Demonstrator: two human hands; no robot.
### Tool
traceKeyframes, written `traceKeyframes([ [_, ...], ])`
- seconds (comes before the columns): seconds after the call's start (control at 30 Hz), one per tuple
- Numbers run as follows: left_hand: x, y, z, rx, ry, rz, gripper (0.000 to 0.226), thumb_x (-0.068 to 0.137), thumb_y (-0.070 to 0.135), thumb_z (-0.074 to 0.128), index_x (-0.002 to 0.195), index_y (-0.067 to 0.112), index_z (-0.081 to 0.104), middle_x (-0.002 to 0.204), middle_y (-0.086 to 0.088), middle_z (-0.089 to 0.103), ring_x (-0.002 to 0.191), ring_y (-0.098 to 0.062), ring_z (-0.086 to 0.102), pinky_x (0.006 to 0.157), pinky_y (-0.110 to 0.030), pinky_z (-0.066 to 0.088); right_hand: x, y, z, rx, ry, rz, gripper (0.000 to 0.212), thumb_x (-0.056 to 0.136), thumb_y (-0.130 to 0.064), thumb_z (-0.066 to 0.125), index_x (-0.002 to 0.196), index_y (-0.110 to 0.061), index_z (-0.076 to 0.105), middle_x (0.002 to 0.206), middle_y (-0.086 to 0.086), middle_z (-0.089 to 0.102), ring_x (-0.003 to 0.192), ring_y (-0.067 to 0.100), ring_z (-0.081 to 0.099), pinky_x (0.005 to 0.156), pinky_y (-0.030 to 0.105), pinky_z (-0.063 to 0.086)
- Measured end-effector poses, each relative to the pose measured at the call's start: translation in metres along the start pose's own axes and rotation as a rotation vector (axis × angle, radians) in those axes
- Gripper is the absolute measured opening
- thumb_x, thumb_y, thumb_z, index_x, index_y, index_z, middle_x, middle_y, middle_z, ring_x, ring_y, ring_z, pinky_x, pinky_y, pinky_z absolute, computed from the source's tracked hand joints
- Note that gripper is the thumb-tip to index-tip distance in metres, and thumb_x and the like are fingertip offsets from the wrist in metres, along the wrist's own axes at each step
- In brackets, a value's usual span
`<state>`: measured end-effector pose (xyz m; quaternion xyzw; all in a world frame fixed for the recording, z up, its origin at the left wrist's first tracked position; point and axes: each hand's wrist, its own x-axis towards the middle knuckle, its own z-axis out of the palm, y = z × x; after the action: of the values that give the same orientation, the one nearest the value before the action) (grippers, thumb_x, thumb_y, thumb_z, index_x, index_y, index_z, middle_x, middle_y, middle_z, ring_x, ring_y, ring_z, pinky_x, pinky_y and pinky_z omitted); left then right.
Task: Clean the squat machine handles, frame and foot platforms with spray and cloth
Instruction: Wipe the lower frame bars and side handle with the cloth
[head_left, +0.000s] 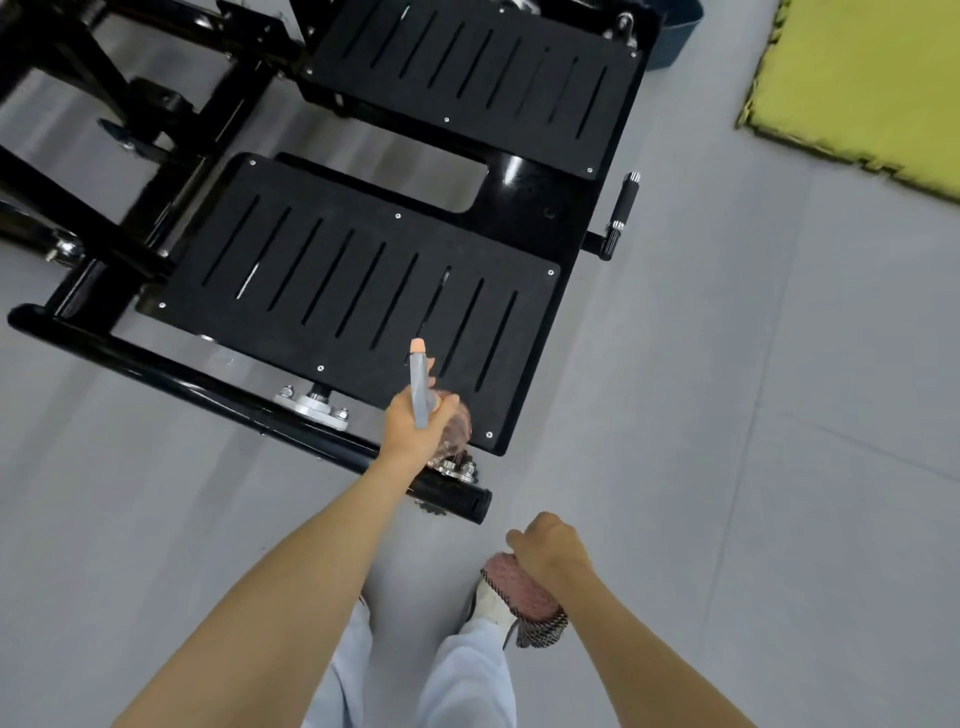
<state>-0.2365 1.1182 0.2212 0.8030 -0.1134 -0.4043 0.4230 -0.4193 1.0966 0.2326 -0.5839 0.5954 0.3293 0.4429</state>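
At far left, the squat machine's black frame runs out of view, its upper members cut off by the edge. My left hand grips a spray bottle, fingers wrapped round its neck, nozzle aimed over the near foot platform; the bottle's clear body is mostly hidden behind my palm. The far foot platform lies beyond it, and a knurled handle juts from the machine's right side. Lower right, my right hand bunches a pink cloth, fingers curled tight into it, held low above my shoe and well apart from the machine. I judge the job to be at the spraying stage for the near platform: no wet sheen or wipe marks can be made out on either platform, so what is already cleaned cannot be told, and wiping here looks not yet begun. Whether spray is leaving the nozzle is too fine to see.
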Motion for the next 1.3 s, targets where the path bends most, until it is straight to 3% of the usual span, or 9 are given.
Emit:
traceKeyframes([
  [0.13,0.016,0.019,0.029,0.004,0.025,0.049,0.029,0.087,0.010,0.068,0.078,0.028,0.047,0.050,0.023,0.058,0.050,0.015,0.054,0.050,0.000,0.037,0.014,-0.002,-0.008,0.093,-0.033,-0.028,0.027,0.090,-0.027,0.050,0.109,-0.008,0.053,0.112,0.009,0.057,0.102,0.024,0.056,0.088,0.031,0.046],
  [0.27,0.025,0.018,0.046,0.039,0.046,0.087,0.025,0.083,0.020,0.074,0.088,0.018,0.049,0.075,0.022,0.047,0.064,0.005,0.050,0.058,-0.007,0.037,0.025,0.005,-0.012,0.419,-0.069,-0.033,0.036,0.088,-0.024,0.062,0.122,-0.017,0.052,0.125,0.003,0.055,0.104,0.018,0.051,0.087,0.025,0.041],
  [0.43,0.028,0.018,0.064,0.080,0.048,0.107,0.032,0.085,0.008,0.069,0.068,0.020,0.045,0.070,0.009,0.048,0.056,0.000,0.048,0.058,-0.012,0.047,0.031,0.018,-0.015,0.613,-0.119,-0.052,0.061,0.083,-0.022,0.073,0.137,-0.016,0.045,0.135,0.006,0.050,0.121,0.024,0.051,0.101,0.033,0.043],
  [0.6,0.038,0.010,0.066,0.299,0.023,0.139,0.022,0.091,0.021,0.063,0.111,0.013,0.063,0.113,-0.010,0.056,0.099,-0.022,0.059,0.087,-0.029,0.048,0.033,0.027,-0.017,0.644,-0.149,-0.026,0.038,0.082,-0.014,0.074,0.115,0.000,0.063,0.109,0.011,0.065,0.097,0.025,0.063,0.077,0.029,0.050],
  [0.77,0.020,0.009,0.060,0.375,-0.006,-0.009,0.067,0.094,0.012,0.058,0.151,0.012,0.022,0.144,-0.012,0.034,0.129,-0.024,0.042,0.105,-0.032,0.035,0.034,0.027,-0.018,0.629,-0.075,-0.032,0.020,0.091,-0.008,0.059,0.110,-0.001,0.059,0.106,0.012,0.061,0.099,0.027,0.058,0.085,0.035,0.050],
  [0.9,-0.020,-0.024,0.058,0.124,-0.039,-0.174,0.070,0.095,0.032,0.056,0.151,0.014,0.018,0.142,-0.008,0.043,0.130,-0.021,0.041,0.107,-0.034,0.035,0.033,0.019,-0.011,0.734,-0.035,0.007,0.013,0.095,-0.011,0.053,0.108,-0.008,0.050,0.112,0.010,0.058,0.108,0.029,0.055,0.096,0.039,0.045],
  [1.03,-0.068,-0.056,0.054,-0.165,-0.385,-0.486,0.075,0.078,0.074,0.051,0.134,0.024,0.050,0.127,-0.002,0.061,0.114,-0.016,0.060,0.100,-0.035,0.047,0.034,0.006,0.003,0.809,-0.051,-0.024,0.020,0.094,-0.007,0.052,0.113,-0.006,0.054,0.111,0.012,0.063,0.104,0.029,0.060,0.093,0.042,0.050],
  [1.13,-0.089,-0.066,0.051,-0.384,-0.500,-0.527,0.032,0.093,0.038,0.057,0.112,0.014,0.065,0.103,-0.006,0.073,0.095,-0.016,0.070,0.074,-0.021,0.055,0.034,0.001,0.012,0.839,-0.051,-0.029,0.017,0.092,-0.002,0.050,0.106,-0.010,0.055,0.107,0.013,0.064,0.101,0.028,0.062,0.088,0.039,0.052],
  [1.3,-0.058,-0.085,0.019,-0.208,-0.187,-0.476,0.022,0.086,0.003,0.065,0.108,0.001,0.063,0.102,-0.014,0.069,0.087,-0.023,0.066,0.069,-0.026,0.054,0.036,-0.002,0.022,0.837,-0.112,0.012,0.012,0.093,-0.006,0.052,0.100,-0.013,0.060,0.096,0.008,0.060,0.082,0.021,0.059,0.069,0.035,0.056],
])
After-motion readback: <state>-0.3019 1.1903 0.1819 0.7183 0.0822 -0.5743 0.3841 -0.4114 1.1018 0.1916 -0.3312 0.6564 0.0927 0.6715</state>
